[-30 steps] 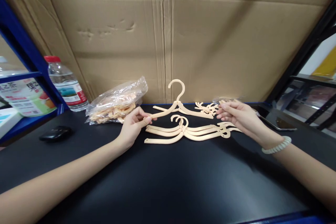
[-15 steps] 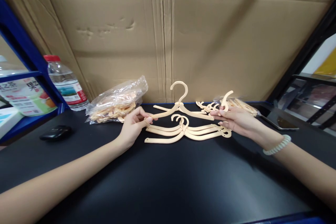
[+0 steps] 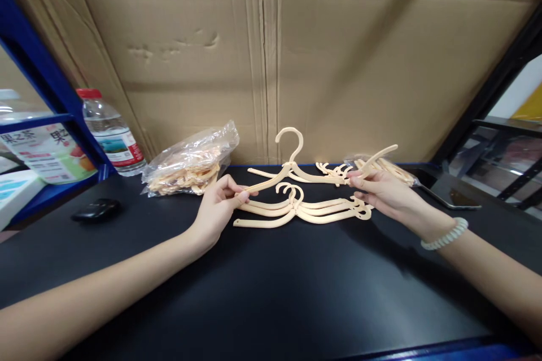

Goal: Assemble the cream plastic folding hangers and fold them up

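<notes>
A beige clothes hanger with its hook up is held just above the table. My left hand pinches its left arm end between thumb and fingers. At the right arm end, my right hand is closed on a curved beige piece that sticks up and right from the fingers; whether it is joined to the hanger is hidden by the fingers. In front lie several similar hangers, overlapping, with looped pieces at their right ends. Small curved beige parts lie behind, left of my right hand.
A clear plastic bag of beige parts stands at back left, another bag at back right. A phone lies far right, a black mouse far left. A bottle stands by the blue shelf. Cardboard closes off the back.
The curved piece in my right hand has turned, now slanting out to the right and showing more of its length. My left hand still pinches the hanger. The view has shifted slightly.
</notes>
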A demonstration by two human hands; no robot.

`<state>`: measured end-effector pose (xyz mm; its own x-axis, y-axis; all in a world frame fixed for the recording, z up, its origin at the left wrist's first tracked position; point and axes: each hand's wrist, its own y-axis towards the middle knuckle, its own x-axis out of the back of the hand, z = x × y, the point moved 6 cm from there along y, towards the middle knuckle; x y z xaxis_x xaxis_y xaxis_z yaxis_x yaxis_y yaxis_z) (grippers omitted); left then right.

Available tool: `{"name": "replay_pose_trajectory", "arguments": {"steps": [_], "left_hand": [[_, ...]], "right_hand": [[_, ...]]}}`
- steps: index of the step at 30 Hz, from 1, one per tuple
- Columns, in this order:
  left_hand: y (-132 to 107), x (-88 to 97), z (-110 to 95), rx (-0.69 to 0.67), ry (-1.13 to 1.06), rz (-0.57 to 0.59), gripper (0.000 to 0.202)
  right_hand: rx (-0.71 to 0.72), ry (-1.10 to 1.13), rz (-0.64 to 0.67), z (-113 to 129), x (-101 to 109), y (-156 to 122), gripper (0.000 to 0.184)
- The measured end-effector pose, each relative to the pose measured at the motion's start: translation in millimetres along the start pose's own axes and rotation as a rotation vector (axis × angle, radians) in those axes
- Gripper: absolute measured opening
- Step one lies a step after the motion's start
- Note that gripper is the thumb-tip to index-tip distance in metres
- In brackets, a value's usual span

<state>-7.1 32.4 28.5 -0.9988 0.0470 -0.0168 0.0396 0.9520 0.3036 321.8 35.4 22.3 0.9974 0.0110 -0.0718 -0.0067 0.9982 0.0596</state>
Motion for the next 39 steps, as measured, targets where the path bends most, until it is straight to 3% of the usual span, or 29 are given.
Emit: {"name": "replay_pose_trajectory", "arguments": {"steps": [3, 11, 16, 23, 29, 39], "left_hand": [[-8.0, -2.1, -0.3, 0.003, 0.012, 0.007, 0.028], [-9.1, -4.2, 7.8, 0.019, -0.013, 0.035, 0.031], [-9.2, -3.8, 8.7, 0.034, -0.039, 0.041, 0.031], [-9.4, -1.5, 10.4, 0.03, -0.036, 0.046, 0.03], [-9.0, -1.3, 10.8, 0.025, -0.025, 0.046, 0.03], [-10.2, -1.5, 8.7, 0.005, -0.033, 0.046, 0.028]], "right_hand": [[0.032, -0.013, -0.002, 3.4, 4.3, 1.7, 0.032], [-0.089, -0.084, 0.157, 9.2, 5.3, -2.2, 0.027], [-0.168, -0.12, 0.134, 4.8, 10.4, -0.9, 0.026], [-0.208, -0.101, 0.307, 0.3, 1.2, -3.8, 0.023], [-0.286, -0.138, 0.337, -1.1, -4.3, -9.4, 0.031], [-0.407, -0.022, 0.369, -8.5, -4.7, -12.1, 0.025]]}}
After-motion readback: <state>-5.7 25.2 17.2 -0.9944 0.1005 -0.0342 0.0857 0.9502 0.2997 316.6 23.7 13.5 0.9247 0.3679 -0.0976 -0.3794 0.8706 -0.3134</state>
